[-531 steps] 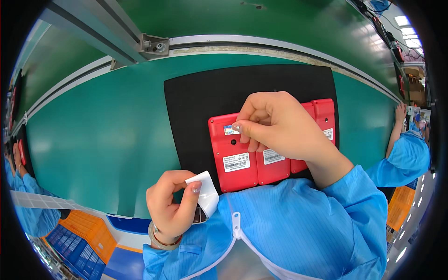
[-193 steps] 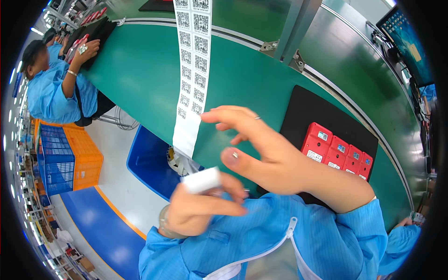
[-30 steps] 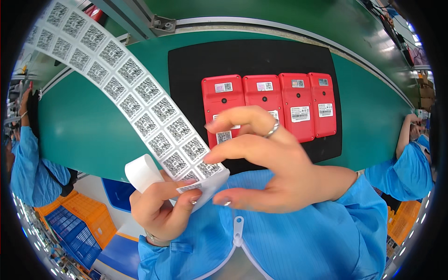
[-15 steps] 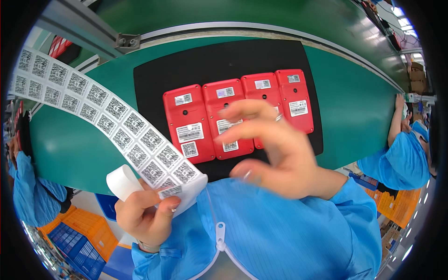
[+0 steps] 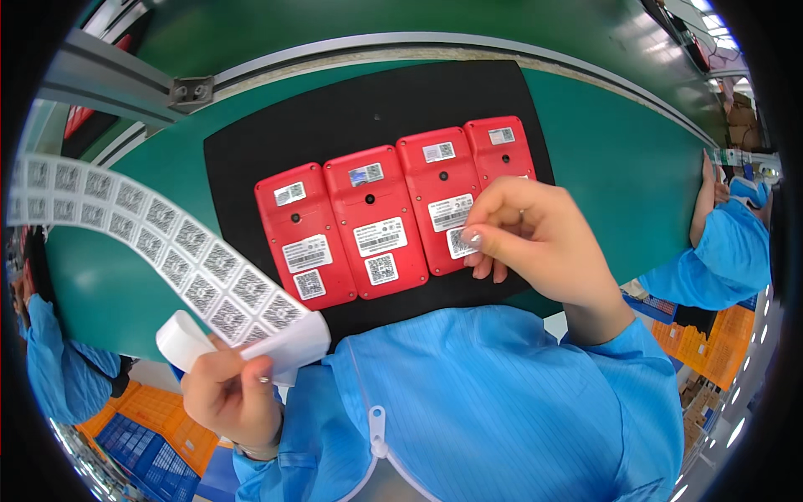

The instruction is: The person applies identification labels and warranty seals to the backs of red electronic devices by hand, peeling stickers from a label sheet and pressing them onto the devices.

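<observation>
My left hand (image 5: 230, 397) is closed on the folded end of a long white strip of QR-code labels (image 5: 196, 241), which curves away to the far left. A curl of bare backing paper (image 5: 182, 339) stands up beside the fingers. My right hand (image 5: 544, 238) has thumb and forefinger pinched at the edge of a QR-code label (image 5: 457, 243) low on the third red device (image 5: 444, 177). Left of it lie two more red devices, the first (image 5: 297, 230) and the second (image 5: 370, 201), each with a QR-code label at its lower end. The fourth red device (image 5: 505, 159) is half hidden by my right hand.
All the devices lie on a black mat (image 5: 335, 113) on a green table (image 5: 598, 188). A metal rail (image 5: 376, 42) runs along the far side, with a metal post (image 5: 125, 71) at far left. Co-workers in blue (image 5: 711, 259) sit either side; orange and blue crates (image 5: 150, 452) stand below.
My right hand has gone from spread, blurred fingers over the devices to a pinch at the third device's lower label. My left hand and the strip have shifted slightly left and down.
</observation>
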{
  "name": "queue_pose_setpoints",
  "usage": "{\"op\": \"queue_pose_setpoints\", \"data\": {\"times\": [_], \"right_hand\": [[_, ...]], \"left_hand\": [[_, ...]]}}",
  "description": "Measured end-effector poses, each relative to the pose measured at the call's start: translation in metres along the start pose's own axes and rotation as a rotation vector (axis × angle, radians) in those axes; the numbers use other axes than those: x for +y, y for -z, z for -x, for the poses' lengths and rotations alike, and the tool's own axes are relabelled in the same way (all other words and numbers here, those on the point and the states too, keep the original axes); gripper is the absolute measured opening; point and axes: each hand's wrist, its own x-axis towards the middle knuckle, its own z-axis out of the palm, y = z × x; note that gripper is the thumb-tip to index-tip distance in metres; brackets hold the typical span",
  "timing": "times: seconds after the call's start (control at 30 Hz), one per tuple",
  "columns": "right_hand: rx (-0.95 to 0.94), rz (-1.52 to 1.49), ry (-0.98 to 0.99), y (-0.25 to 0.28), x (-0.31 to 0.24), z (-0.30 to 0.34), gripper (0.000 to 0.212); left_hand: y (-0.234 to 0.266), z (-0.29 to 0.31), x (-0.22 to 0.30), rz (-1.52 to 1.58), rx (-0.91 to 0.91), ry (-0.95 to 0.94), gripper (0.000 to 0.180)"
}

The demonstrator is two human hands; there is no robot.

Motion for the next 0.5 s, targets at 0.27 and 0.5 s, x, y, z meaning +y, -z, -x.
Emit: {"op": "queue_pose_setpoints", "data": {"times": [0.27, 0.5], "right_hand": [[0.003, 0.238, -0.251, -0.0039, 0.0077, -0.0033, 0.009], [0.000, 0.298, -0.220, -0.0042, 0.0095, -0.0036, 0.010]], "left_hand": [[-0.0048, -0.0028, -0.0064, 0.088, 0.123, 0.045, 0.032], [-0.0035, 0.0000, -0.0084, 0.016, 0.086, 0.049, 0.033]]}}
